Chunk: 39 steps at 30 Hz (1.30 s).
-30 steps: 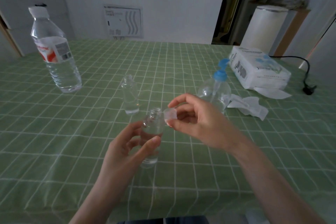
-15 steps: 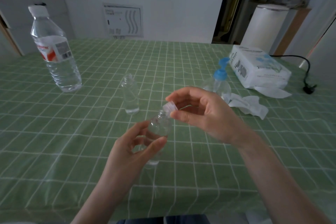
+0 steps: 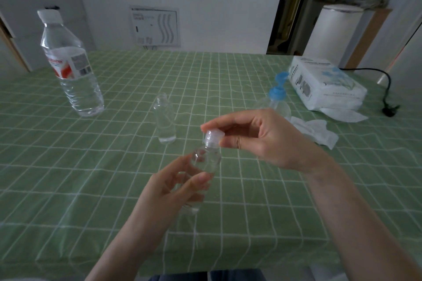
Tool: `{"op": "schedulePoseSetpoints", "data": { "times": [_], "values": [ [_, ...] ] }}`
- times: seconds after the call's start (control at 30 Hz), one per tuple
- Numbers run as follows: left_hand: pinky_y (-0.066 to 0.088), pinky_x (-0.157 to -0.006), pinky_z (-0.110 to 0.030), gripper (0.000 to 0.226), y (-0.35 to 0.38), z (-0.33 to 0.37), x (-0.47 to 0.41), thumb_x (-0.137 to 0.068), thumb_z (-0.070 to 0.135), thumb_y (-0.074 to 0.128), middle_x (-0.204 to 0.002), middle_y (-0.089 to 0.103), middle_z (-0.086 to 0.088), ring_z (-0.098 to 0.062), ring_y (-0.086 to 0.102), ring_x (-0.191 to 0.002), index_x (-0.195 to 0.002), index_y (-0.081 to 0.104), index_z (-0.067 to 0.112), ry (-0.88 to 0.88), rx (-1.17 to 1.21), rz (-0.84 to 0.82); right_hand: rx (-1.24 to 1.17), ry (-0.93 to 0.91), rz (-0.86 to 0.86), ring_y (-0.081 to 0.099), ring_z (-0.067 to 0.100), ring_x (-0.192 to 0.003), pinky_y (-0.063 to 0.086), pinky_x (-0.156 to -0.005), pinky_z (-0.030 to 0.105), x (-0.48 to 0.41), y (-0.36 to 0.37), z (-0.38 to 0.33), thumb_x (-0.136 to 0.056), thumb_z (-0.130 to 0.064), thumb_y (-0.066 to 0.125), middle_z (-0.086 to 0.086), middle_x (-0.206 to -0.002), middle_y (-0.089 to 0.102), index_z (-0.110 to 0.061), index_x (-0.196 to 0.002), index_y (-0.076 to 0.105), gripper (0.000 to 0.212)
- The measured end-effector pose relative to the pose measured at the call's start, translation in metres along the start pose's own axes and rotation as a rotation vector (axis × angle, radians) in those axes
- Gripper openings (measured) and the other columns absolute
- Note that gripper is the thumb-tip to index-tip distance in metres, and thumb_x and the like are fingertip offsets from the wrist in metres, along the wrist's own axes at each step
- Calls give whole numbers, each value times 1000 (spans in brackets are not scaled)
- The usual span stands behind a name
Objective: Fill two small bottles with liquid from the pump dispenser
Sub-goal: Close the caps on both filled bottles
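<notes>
My left hand (image 3: 173, 186) grips a small clear bottle (image 3: 206, 161), tilted with its neck pointing up and to the right. My right hand (image 3: 262, 136) pinches a clear cap (image 3: 212, 137) that sits on the bottle's neck. A second small clear bottle (image 3: 164, 120) stands upright and uncapped on the table behind, with a little liquid at its bottom. The pump dispenser (image 3: 277, 99), clear with a blue pump head, stands behind my right hand and is partly hidden by it.
A large water bottle (image 3: 70, 68) stands at the back left on the green checked tablecloth (image 3: 114, 166). A white tissue pack (image 3: 324, 85) lies at the back right, with crumpled tissues (image 3: 319, 131) in front of it. A black cable (image 3: 386, 89) trails at the far right.
My right hand has brought the cap from beside the bottle's neck onto it. My left hand has tilted the bottle and raised it slightly.
</notes>
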<state>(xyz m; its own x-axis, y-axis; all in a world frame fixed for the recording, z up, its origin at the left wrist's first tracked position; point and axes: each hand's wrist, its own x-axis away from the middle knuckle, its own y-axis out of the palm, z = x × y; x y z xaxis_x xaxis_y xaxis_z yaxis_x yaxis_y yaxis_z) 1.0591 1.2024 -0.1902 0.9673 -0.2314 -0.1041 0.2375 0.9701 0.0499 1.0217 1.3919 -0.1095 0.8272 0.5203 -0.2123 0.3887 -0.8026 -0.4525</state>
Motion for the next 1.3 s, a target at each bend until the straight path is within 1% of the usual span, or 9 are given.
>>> {"op": "schedulePoseSetpoints", "data": {
  "times": [0.27, 0.43, 0.6, 0.77, 0.87, 1.03, 1.13, 1.2, 1.3],
  "values": [
    [51, -58, -18, 33, 3, 3, -2, -58, 46, 68, -75, 67, 4, -9, 64, -68, -89, 71, 36, 43, 2, 29, 88, 24, 41, 72, 14, -85, 58, -82, 25, -10, 0, -3, -67, -33, 73, -1, -90, 74, -20, -93, 69, 29],
    [51, -58, -19, 38, 5, 2, -4, -57, 46, 68, -76, 69, 2, -10, 65, -67, -92, 70, 33, 57, -12, 62, 228, 52, 141, 56, 4, -58, 50, -58, 16, -15, 8, 0, -63, -49, 75, -5, -69, 64, -18, -80, 60, 39],
    [53, -60, -19, 38, 4, 0, -5, -56, 46, 68, -79, 70, 1, -14, 68, -73, -92, 70, 37, 54, -2, 70, 191, 47, 18, 65, -3, -99, 52, -90, 18, -9, 1, -1, -78, -40, 68, -9, -116, 69, -27, -131, 54, 56],
    [52, -61, -22, 40, 6, -1, -5, -58, 49, 68, -80, 69, 2, -14, 67, -71, -96, 68, 35, 53, -53, 60, 221, 5, 71, 69, 5, -86, 54, -84, 17, -8, 4, -1, -80, -25, 72, -5, -97, 74, -21, -100, 71, 20],
    [51, -63, -24, 37, 7, -2, -6, -60, 50, 67, -81, 69, 3, -14, 67, -70, -94, 67, 36, 49, -92, 44, 318, 17, 170, 66, 19, -72, 57, -73, 30, -10, 8, 1, -67, -49, 71, 4, -79, 71, -13, -79, 65, 39],
    [51, -69, -31, 37, 5, -3, -7, -61, 49, 67, -83, 70, 3, -16, 68, -74, -96, 67, 39, 54, -92, 70, 293, 22, 63, 63, -7, -98, 49, -92, 16, -5, 4, 1, -77, -46, 66, -20, -105, 67, -21, -124, 62, 53],
    [51, -68, -31, 36, 4, -3, -8, -60, 50, 67, -83, 70, 3, -15, 68, -73, -95, 67, 39, 53, -104, 58, 250, 1, 104, 67, 3, -90, 53, -87, 21, -3, 5, 3, -80, -32, 70, -8, -100, 73, -15, -106, 71, 31],
    [53, -68, -31, 37, 6, -3, -7, -60, 51, 67, -84, 70, 3, -15, 67, -72, -96, 67, 40, 57, -115, 50, 255, 18, 159, 67, 16, -78, 56, -77, 28, -5, 7, 5, -71, -44, 71, 3, -86, 72, -10, -90, 70, 39],
    [56, -69, -35, 38, 7, -6, -7, -60, 50, 68, -85, 69, 1, -19, 68, -76, -96, 67, 39, 58, -102, 59, 270, 61, 113, 66, 8, -83, 54, -81, 24, -5, 5, 6, -72, -49, 69, -6, -91, 70, -18, -106, 67, 46]
  ]
}}
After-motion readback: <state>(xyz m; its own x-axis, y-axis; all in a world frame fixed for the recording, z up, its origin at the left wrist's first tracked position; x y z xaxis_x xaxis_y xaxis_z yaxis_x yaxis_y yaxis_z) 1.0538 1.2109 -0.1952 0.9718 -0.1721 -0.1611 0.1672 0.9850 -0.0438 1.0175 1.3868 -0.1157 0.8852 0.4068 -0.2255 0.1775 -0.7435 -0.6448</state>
